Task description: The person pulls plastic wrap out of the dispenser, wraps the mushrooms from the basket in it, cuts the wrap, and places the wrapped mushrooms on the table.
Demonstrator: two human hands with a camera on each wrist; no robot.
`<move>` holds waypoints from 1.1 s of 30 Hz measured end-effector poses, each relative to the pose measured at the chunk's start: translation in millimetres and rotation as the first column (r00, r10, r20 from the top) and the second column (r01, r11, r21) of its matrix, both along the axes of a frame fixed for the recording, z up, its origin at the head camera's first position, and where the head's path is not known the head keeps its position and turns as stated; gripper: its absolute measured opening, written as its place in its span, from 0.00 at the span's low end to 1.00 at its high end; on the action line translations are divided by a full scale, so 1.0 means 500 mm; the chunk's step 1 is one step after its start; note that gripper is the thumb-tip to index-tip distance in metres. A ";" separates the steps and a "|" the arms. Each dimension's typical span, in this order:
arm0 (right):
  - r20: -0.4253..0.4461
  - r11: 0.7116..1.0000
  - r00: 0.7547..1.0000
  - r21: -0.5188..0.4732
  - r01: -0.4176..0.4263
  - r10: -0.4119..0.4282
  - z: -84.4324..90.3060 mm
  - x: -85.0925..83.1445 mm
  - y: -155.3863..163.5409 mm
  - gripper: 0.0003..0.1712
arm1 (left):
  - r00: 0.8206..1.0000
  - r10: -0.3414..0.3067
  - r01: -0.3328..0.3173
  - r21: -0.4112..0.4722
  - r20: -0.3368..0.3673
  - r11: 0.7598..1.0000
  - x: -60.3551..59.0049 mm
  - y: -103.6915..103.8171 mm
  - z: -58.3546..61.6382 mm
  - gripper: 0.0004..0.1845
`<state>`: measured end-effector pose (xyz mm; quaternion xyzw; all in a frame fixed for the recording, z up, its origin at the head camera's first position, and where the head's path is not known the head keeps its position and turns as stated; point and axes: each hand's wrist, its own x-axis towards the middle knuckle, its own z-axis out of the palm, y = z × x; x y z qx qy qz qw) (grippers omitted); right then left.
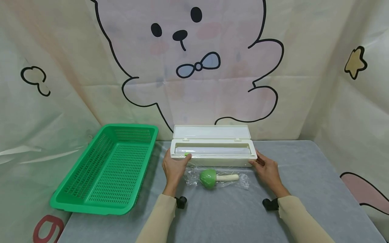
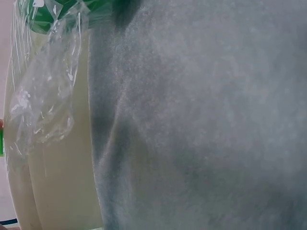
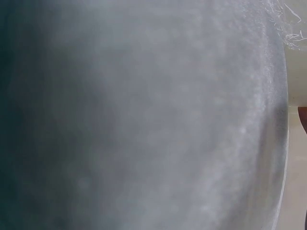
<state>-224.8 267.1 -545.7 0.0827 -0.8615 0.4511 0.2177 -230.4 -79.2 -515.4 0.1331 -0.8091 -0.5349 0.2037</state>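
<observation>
A cream cling-film dispenser box lies on the grey table with its lid tipped back open. My left hand grips the box's left end, thumb on the rim beside a small green slider. At the right end my right hand holds the front corner. In front of the box lies a green-headed toy with a cream handle, wrapped in clear film. The left wrist view shows the box's side and crumpled film. The right wrist view is mostly blurred grey cloth.
A green perforated plastic basket stands at the left of the table, nothing inside. A printed cloth backdrop hangs behind and to both sides. Grey tablecloth stretches in front of the toy and out to the right.
</observation>
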 end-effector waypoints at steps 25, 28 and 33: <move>0.041 1.000 0.999 0.017 0.013 -0.014 -0.004 0.000 0.005 0.34 | 0.997 -0.032 0.034 -0.021 0.076 0.999 -0.005 -0.036 0.009 0.21; 0.040 1.000 0.999 0.016 0.016 -0.017 -0.004 0.001 0.003 0.34 | 0.996 -0.037 0.040 -0.035 0.087 0.999 -0.004 -0.039 0.011 0.22; 0.033 1.000 0.999 0.013 0.016 -0.017 -0.003 0.001 0.003 0.34 | 0.996 -0.012 0.017 -0.054 0.093 0.998 -0.003 -0.045 0.009 0.23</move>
